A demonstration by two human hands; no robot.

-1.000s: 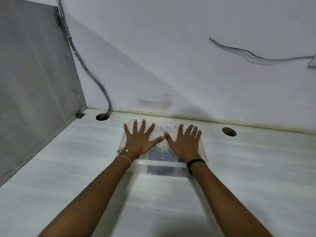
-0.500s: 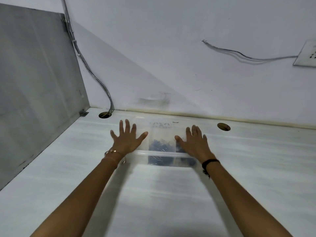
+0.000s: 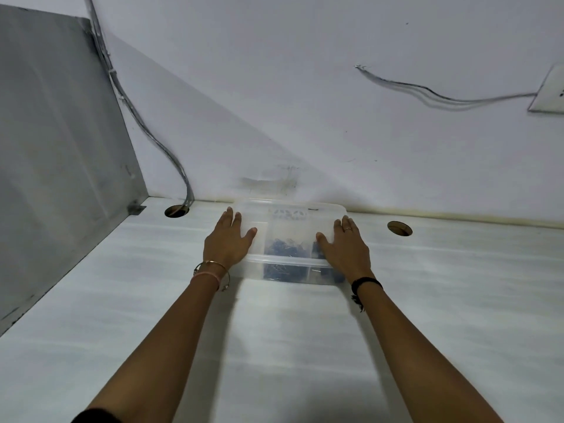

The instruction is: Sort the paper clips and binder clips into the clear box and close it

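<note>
The clear box (image 3: 290, 221) stands on the white desk near the back wall with its lid on. Dark clips (image 3: 285, 248) show through the lid and the front wall, in divided compartments. My left hand (image 3: 227, 241) lies flat on the lid's left side, fingers together and pointing toward the wall. Over on the lid's right side rests my right hand (image 3: 346, 247), also flat, a ring on one finger. Neither hand holds anything. Whether the lid is fully snapped down I cannot tell.
A grey metal partition (image 3: 55, 141) walls off the left side. Two round cable holes (image 3: 176, 210) (image 3: 399, 228) sit in the white desk (image 3: 274, 346) by the wall, cables (image 3: 146, 123) dropping into the left one. A wall socket (image 3: 549, 93) is at upper right.
Both hands slid outward from the middle of the lid to its left and right sides. Their spread fingers have drawn together.
</note>
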